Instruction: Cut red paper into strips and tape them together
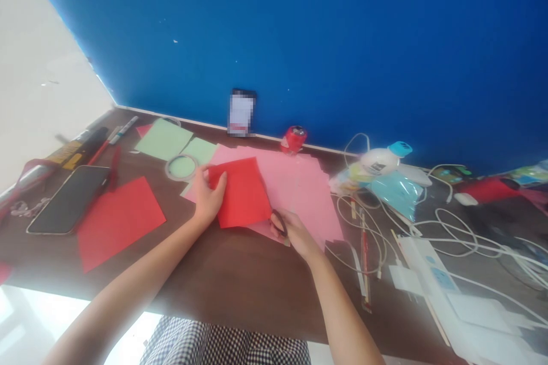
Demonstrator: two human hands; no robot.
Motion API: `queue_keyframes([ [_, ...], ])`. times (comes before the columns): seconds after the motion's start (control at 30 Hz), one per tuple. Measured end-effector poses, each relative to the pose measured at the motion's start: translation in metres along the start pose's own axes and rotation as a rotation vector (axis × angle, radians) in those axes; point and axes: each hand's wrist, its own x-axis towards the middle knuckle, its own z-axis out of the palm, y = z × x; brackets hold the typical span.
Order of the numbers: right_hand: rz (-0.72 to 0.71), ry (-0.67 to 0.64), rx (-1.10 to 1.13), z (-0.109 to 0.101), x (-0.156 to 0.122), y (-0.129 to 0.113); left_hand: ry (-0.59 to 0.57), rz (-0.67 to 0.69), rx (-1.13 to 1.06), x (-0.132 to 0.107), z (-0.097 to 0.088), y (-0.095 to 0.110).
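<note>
A sheet of red paper [242, 197] is held above several pink sheets [299, 188] on the dark table. My left hand [209, 197] grips its left edge, thumb on top. At its lower right corner, my right hand [289, 228] is closed around scissors [279, 223] with a dark handle. The scissor blades are mostly hidden, so I cannot tell how far they are into the paper. A second red sheet [122, 219] lies flat to the left. Green paper [165, 138] and a roll of tape [181, 167] lie beyond my left hand.
On the left lies a dark-screened phone [67, 199]; another phone [242, 113] leans on the blue wall. A red round item [294, 139] stands at the back. White cables [462, 239], a power strip [432, 268] and a white bottle with blue cap [381, 161] crowd the right side.
</note>
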Motion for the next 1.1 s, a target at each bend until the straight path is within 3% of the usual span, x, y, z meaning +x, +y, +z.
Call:
queue_keyframes([
  [0.4,-0.095,0.052,0.066,-0.006,0.001,0.002,0.003,-0.011,-0.033,0.002,-0.001,0.000],
  [0.73,-0.211,0.472,0.400,-0.010,0.017,0.014,-0.051,-0.006,-0.052,-0.007,0.001,0.008],
  [1.1,-0.205,0.384,0.311,-0.004,0.010,0.009,-0.234,0.050,-0.026,-0.017,0.004,0.014],
])
